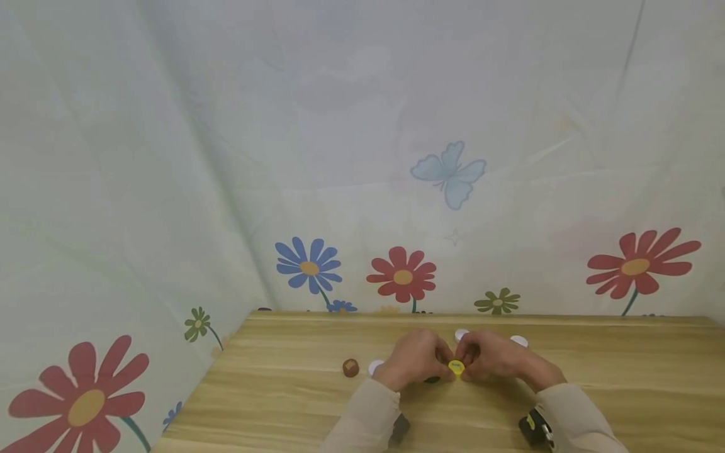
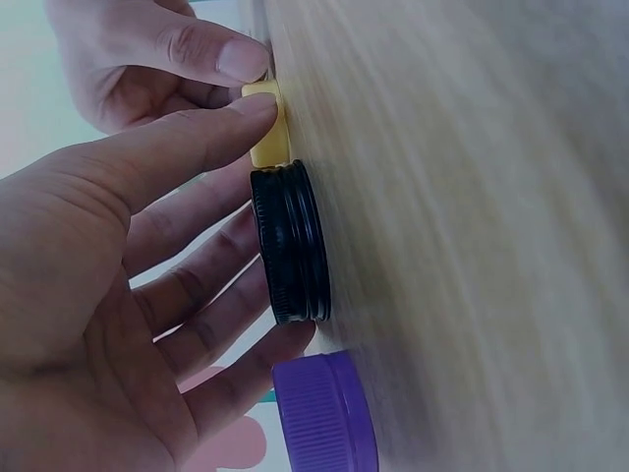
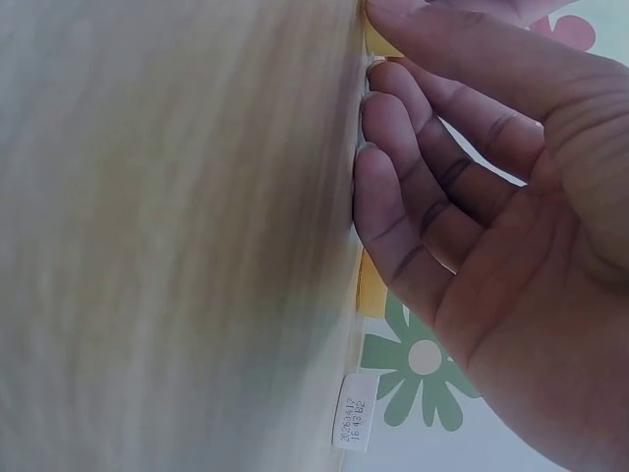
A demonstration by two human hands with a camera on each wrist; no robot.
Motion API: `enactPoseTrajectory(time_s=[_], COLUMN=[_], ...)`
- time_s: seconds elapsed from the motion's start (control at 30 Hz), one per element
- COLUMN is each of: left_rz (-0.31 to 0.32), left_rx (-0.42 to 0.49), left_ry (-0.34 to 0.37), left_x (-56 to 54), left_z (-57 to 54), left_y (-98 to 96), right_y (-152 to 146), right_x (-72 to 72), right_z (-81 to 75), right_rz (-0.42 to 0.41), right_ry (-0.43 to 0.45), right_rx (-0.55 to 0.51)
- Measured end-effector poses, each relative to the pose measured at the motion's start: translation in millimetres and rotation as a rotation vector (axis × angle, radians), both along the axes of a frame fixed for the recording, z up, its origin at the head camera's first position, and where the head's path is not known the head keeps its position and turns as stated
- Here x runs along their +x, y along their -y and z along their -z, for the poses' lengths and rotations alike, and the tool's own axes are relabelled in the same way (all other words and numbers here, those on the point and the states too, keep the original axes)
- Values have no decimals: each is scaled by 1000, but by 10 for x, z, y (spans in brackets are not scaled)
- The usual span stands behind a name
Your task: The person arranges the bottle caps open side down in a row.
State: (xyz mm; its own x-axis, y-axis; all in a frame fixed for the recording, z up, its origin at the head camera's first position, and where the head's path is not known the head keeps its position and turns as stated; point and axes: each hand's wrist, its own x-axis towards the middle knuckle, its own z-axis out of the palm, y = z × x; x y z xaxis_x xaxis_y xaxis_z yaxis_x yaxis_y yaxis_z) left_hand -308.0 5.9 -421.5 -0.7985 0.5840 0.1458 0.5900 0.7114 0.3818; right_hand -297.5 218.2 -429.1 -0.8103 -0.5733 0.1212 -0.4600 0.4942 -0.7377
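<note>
A small yellow bottle cap (image 1: pixel 456 367) stands between my two hands, low over the wooden table. My left hand (image 1: pixel 415 357) pinches it from the left; in the left wrist view its thumb lies across the yellow cap's side. From the other side my right hand (image 1: pixel 498 357) holds the same cap with thumb and fingertips. A black ribbed lid (image 2: pixel 287 243) stands by the left hand's fingers, right beside the yellow cap. Closer to that wrist camera is a purple ribbed cap (image 2: pixel 322 413). The right hand's other fingers (image 3: pixel 378 192) curl near the tabletop.
On the wooden table (image 1: pixel 272 402) a brown cap (image 1: pixel 350 367) lies left of the hands. White-topped caps lie beside the left hand and beyond the right. An orange cap (image 3: pixel 371 287) and a date-printed white cap (image 3: pixel 355 411) show behind the right hand. A flowered curtain (image 1: pixel 351 157) hangs behind.
</note>
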Motion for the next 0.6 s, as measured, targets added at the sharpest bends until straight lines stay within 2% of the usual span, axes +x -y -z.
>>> enactPoseTrajectory(time_s=[0.4,0.6], left_rz=[8,16], left_rx=[8,-2], left_ry=[17,-3], left_x=[7,-4], left_z=[-15,-10], left_y=[8,16], right_y=[-7,-10], right_x=[-7,-3], right_z=[1,-8], right_rz=[-11,-22], right_ry=[16,24], right_rx=[-8,-14])
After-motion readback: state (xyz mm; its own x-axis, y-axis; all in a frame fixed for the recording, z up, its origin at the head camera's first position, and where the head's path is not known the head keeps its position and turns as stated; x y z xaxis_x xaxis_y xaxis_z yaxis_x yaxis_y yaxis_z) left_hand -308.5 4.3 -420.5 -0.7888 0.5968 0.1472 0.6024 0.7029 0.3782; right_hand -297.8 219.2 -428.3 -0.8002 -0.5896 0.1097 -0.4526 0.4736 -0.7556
